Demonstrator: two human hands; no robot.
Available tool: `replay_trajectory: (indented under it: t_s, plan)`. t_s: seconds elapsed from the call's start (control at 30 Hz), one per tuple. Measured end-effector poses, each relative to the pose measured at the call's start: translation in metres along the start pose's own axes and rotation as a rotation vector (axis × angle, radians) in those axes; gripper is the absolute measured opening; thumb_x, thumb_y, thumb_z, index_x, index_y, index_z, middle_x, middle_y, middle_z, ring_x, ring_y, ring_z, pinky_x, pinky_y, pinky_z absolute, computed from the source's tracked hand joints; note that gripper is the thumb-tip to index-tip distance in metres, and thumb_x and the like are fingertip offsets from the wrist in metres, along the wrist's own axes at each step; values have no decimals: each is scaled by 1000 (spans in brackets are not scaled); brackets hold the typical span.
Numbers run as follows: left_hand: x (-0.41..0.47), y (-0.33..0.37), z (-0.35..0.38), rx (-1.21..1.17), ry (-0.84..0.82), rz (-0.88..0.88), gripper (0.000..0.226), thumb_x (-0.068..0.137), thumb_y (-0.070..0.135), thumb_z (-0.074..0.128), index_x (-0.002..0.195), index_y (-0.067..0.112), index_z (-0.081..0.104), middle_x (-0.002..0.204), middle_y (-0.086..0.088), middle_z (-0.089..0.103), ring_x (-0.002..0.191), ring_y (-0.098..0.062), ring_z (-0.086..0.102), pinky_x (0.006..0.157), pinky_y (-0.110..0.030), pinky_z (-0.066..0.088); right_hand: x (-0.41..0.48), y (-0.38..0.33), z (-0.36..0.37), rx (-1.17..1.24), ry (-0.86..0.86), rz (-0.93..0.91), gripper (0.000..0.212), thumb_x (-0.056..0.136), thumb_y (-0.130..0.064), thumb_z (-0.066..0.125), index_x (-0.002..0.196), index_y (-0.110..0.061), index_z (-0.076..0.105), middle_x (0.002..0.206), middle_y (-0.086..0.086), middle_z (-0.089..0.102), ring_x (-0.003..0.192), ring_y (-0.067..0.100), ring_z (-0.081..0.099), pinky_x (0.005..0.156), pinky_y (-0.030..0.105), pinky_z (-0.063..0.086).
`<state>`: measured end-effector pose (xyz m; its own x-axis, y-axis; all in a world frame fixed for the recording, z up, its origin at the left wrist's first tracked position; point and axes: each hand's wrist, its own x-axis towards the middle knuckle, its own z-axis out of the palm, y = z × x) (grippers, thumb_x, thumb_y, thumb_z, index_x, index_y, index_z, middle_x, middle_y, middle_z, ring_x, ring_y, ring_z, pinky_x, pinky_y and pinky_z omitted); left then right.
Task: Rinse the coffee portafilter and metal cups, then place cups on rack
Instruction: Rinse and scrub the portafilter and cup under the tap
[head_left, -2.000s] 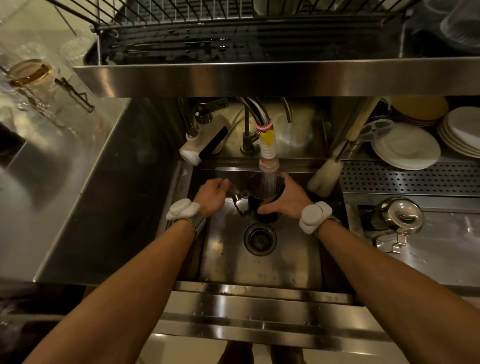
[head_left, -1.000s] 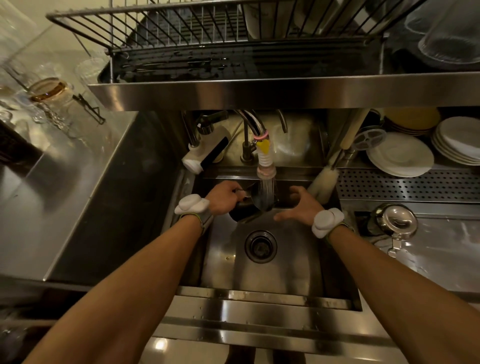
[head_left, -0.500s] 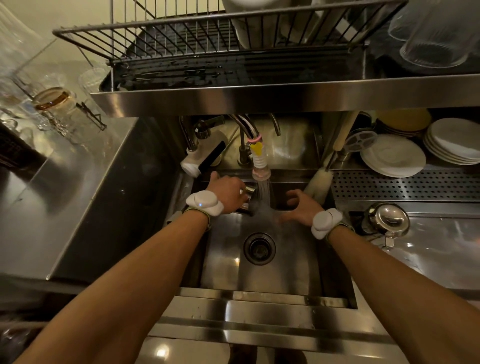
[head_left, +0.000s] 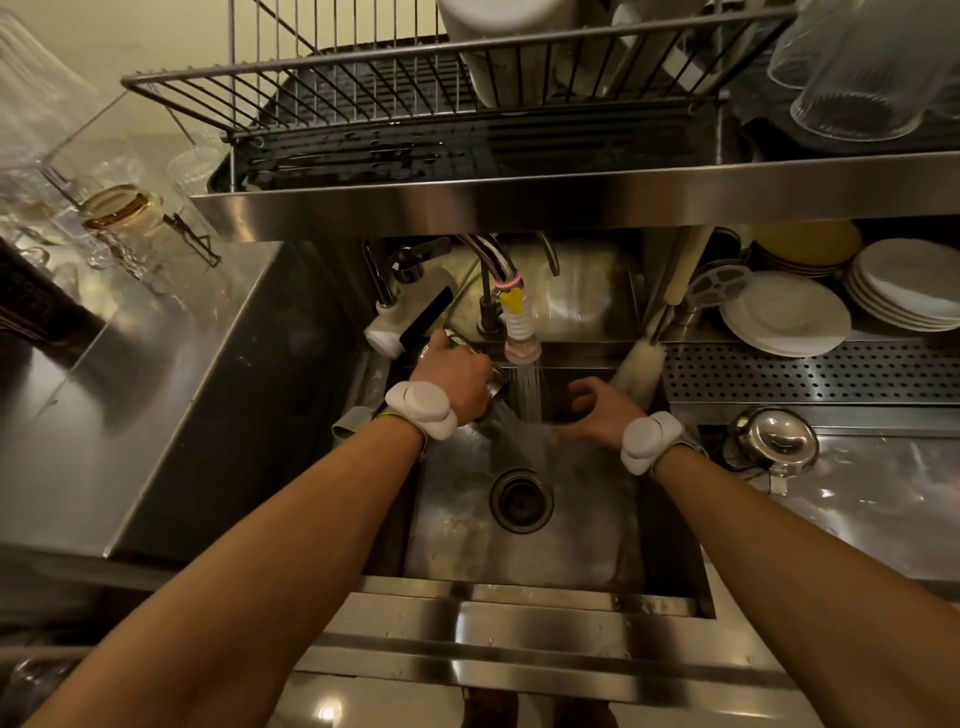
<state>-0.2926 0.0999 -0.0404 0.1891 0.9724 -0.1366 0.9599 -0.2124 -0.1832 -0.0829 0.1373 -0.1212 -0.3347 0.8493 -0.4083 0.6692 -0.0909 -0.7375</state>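
Note:
My left hand (head_left: 457, 376) is closed around a metal cup (head_left: 491, 375), of which only a shiny edge shows beside the fingers, just left of the water stream. Water runs from the faucet nozzle (head_left: 522, 343) into the steel sink (head_left: 519, 551). My right hand (head_left: 595, 413) hangs over the sink right of the stream, fingers spread and holding nothing. The wire dish rack (head_left: 395, 83) stands on the shelf above the sink. On the right counter lies the portafilter (head_left: 776, 441), its round metal basket facing up.
A drain (head_left: 521, 500) sits mid-sink. A white bottle brush (head_left: 641, 361) leans at the sink's back right corner. Stacked white plates (head_left: 784, 312) lie on the perforated shelf at right. Glasses (head_left: 862, 73) stand on the upper shelf at right, and a jar (head_left: 122, 213) on the left counter.
My right hand let go of the cup and opened. My left hand lifted the cup up and to the left of the stream. The view tilted up toward the rack.

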Motion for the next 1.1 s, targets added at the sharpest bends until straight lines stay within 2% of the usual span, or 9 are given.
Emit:
replay_trajectory:
  t_s: [0.3, 0.5, 0.63, 0.7, 0.8, 0.9, 1.0, 1.07, 1.1]
  plan:
    - [-3, 6, -9, 156, 93, 58, 15, 82, 23, 53, 76, 15, 64, 79, -10, 65, 76, -26, 54, 91, -41, 29, 3, -5, -1, -32, -10, -4, 88, 61, -32, 86, 134, -14, 42, 126, 9, 56, 110, 23, 56, 84, 29, 46]
    - [1, 9, 1, 108, 87, 17, 16, 83, 23, 53, 81, 13, 65, 86, -12, 68, 85, -29, 60, 93, -41, 29, 5, -3, -3, -5, -28, -1, 89, 59, -36, 87, 133, -14, 43, 125, 8, 55, 108, 21, 56, 81, 27, 45]
    - [5, 7, 12, -209, -10, -162, 25, 82, 32, 54, 95, 16, 69, 102, -9, 70, 97, -30, 61, 92, -38, 35, 3, 4, 2, -7, -43, 2, 82, 64, -31, 84, 133, -13, 43, 126, 10, 55, 110, 23, 56, 84, 28, 46]
    - [6, 6, 17, -546, -95, -326, 26, 84, 32, 56, 92, 15, 73, 100, -10, 71, 95, -31, 64, 87, -37, 46, 2, 8, 5, 1, -62, 15, 83, 64, -28, 85, 133, -13, 43, 127, 9, 55, 111, 24, 55, 85, 28, 46]
    - [4, 8, 26, -1034, -181, -484, 23, 86, 18, 59, 97, 2, 71, 105, -19, 70, 96, -32, 65, 83, -34, 50, 0, 15, 10, 38, -49, 11, 90, 59, -27, 88, 134, -13, 40, 130, 6, 54, 115, 22, 54, 85, 25, 43]
    - [-2, 8, 32, -1380, -258, -529, 27, 88, 9, 55, 107, -8, 63, 106, -25, 64, 92, -27, 58, 90, -41, 49, 2, 15, 17, 132, -20, -14, 100, 54, -25, 90, 137, -12, 36, 132, 5, 53, 120, 22, 51, 92, 27, 43]
    - [-2, 11, 35, -1565, -275, -547, 13, 91, 9, 49, 91, 7, 62, 88, -8, 60, 83, -18, 57, 79, -35, 49, 8, 3, 26, 228, -36, -78, 108, 48, -22, 92, 139, -14, 35, 133, 4, 52, 123, 21, 49, 105, 41, 40]
    - [1, 11, 34, -1629, -234, -614, 17, 93, 8, 47, 82, 12, 60, 82, -4, 56, 78, -15, 55, 67, -25, 42, 13, -3, 31, 262, 4, -113, 108, 44, -24, 92, 137, -17, 38, 133, 1, 53, 123, 19, 49, 106, 40, 39]
    - [2, 8, 36, -1654, -217, -631, 17, 93, 6, 46, 86, 8, 61, 84, -5, 56, 82, -18, 55, 65, -24, 41, 15, -6, 34, 265, 33, -119, 107, 43, -27, 92, 135, -18, 39, 131, 0, 54, 121, 17, 50, 105, 37, 39]
